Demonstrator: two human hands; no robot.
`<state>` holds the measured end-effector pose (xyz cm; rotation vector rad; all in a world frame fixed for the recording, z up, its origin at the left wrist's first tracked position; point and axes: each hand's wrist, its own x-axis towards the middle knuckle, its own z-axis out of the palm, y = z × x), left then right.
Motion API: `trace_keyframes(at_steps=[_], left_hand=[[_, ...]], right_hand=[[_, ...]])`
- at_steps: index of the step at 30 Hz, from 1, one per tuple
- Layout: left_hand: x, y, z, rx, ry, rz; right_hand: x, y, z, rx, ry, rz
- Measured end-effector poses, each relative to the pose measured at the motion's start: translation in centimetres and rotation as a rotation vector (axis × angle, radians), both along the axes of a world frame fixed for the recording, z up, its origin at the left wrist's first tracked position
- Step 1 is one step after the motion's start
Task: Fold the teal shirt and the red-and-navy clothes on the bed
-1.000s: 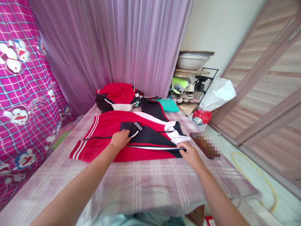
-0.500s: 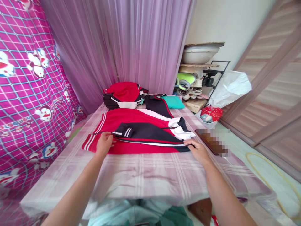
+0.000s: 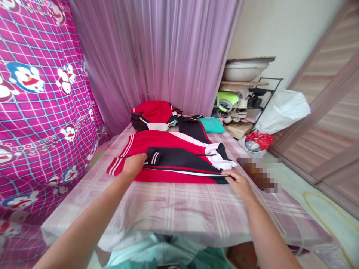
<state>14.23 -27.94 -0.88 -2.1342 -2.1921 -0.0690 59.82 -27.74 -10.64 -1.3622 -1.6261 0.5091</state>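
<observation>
A red, navy and white jacket (image 3: 179, 157) lies spread across the table, with white stripes at its red hem. One navy sleeve is folded over the red body, its striped cuff (image 3: 154, 157) towards the left. My left hand (image 3: 134, 164) is closed at this cuff, though its fingertips are partly hidden. At the jacket's right end, my right hand (image 3: 237, 183) pinches the navy and white edge between thumb and fingers. The white collar part (image 3: 220, 157) lies crumpled just beyond it.
Behind the jacket sit a heap of red and navy clothes (image 3: 154, 114), folded dark trousers (image 3: 192, 129) and a teal folded cloth (image 3: 211, 125). A brown phone-like object (image 3: 252, 173), partly blurred, lies at the table's right edge. A shoe rack (image 3: 244, 97) stands beyond.
My left hand has shifted from the hem side onto the navy sleeve's cuff. My right hand stays at the jacket's right edge. The view has turned slightly left.
</observation>
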Motion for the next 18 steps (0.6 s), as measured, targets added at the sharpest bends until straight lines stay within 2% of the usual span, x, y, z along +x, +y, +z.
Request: trace_keyframes(at_steps=[1,3,7,9,12,14,16,18], left_hand=[[-0.7,-0.2,0.0,0.012,-0.012,0.031],[-1.5,-0.8,-0.3,0.044,-0.065,0.012],[-0.7,-1.0,-1.0,0.084,-0.086,-0.212],[0.1,-0.4,-1.1,0.051,-0.054,-0.223],[0.6,0.6,-0.7,-0.010,-0.056,-0.139],[0.1,0.9,-0.2,0.009,-0.080,-0.081],[-1.2,0.8,0.5,0.096,-0.172,0.036],[-3.0,0.4,1.0,0.227,-0.360,0.199]], right_hand=[[0.0,0.0,-0.1,-0.001,-0.001,-0.003],[0.0,0.0,-0.2,-0.007,-0.004,-0.010],[-0.1,0.0,-0.1,-0.024,-0.002,-0.017],[-0.1,-0.1,0.1,-0.028,0.011,-0.010],[-0.3,-0.2,0.3,-0.031,0.030,-0.006],[-0.3,-0.3,0.4,-0.033,0.035,-0.016],[-0.3,-0.3,0.4,-0.026,0.041,-0.037],[-0.2,-0.4,0.4,-0.010,0.050,-0.078]])
